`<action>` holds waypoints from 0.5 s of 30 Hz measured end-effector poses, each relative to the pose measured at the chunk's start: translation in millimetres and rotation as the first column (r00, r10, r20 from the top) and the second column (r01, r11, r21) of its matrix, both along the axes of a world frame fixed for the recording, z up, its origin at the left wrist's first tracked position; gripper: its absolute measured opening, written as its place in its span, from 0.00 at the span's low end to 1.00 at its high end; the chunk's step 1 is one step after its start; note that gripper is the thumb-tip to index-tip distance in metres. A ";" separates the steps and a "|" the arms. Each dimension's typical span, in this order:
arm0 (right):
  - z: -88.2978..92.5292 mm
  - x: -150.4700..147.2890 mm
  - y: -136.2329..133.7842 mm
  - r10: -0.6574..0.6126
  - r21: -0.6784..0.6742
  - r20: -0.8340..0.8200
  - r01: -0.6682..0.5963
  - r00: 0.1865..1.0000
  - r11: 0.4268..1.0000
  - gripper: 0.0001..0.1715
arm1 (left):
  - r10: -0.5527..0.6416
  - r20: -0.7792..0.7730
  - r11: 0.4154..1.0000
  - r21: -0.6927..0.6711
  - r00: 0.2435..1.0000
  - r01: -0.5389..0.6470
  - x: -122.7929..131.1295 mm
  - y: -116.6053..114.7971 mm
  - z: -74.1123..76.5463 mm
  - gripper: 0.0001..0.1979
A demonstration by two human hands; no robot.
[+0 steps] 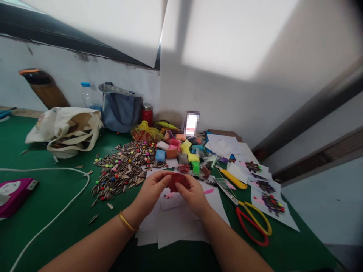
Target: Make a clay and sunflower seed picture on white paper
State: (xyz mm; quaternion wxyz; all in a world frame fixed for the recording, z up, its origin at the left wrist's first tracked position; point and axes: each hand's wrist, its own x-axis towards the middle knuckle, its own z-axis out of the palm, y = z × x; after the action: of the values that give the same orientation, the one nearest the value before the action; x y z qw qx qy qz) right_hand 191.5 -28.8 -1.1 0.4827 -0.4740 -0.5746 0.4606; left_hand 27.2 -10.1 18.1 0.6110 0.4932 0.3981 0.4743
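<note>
Between my two hands is a flat, dark red disc of what looks like modelling clay (177, 183), held above the paper. My left hand (154, 190) pinches its left edge between thumb and fingers. On the other side, my right hand (193, 192) grips the disc with the thumb on its face. Under them lie several white paper sheets (181, 230), and a small pink clay shape (169, 195) shows on the top one. A bright pink strip (209, 191) rests right of my right hand. My fingers partly hide the disc's edges.
Sunflower seeds (124, 170) mixed with coloured balls are heaped at left. Packets of coloured clay (185, 147) lie behind my hands. To the right are scissors (241, 206), a yellow cutter (234, 179) and finished seed pictures (272, 204). Bags (120, 109) and a white cable (65, 206) are at left.
</note>
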 end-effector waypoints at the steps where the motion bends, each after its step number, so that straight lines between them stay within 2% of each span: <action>1: -0.1 0.1 0.3 -0.010 0.006 0.002 0.010 1.000 1.000 0.14 | -0.007 0.000 1.000 -0.008 1.000 0.007 0.1 0.3 -0.5 0.16; 8: -2.3 0.5 0.9 0.046 -0.024 0.014 -0.045 0.999 0.999 0.15 | -0.002 -0.020 1.000 -0.009 1.000 0.002 -1.2 0.6 -1.3 0.12; 12: -1.0 1.3 0.8 -0.028 0.028 0.036 0.027 0.999 0.999 0.14 | -0.035 -0.016 0.999 0.006 0.999 0.035 -0.7 -0.4 -0.9 0.15; 15: 3.2 1.6 0.4 -0.042 0.044 0.092 0.038 0.995 0.998 0.14 | -0.025 -0.043 1.000 0.007 0.999 0.026 -0.3 -0.2 -0.4 0.13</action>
State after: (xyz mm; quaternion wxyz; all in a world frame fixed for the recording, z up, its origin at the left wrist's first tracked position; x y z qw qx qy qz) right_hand 193.1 -28.5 2.1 0.4746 -0.4960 -0.5965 0.4159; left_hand 26.9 -10.2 17.7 0.6064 0.5107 0.4028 0.4573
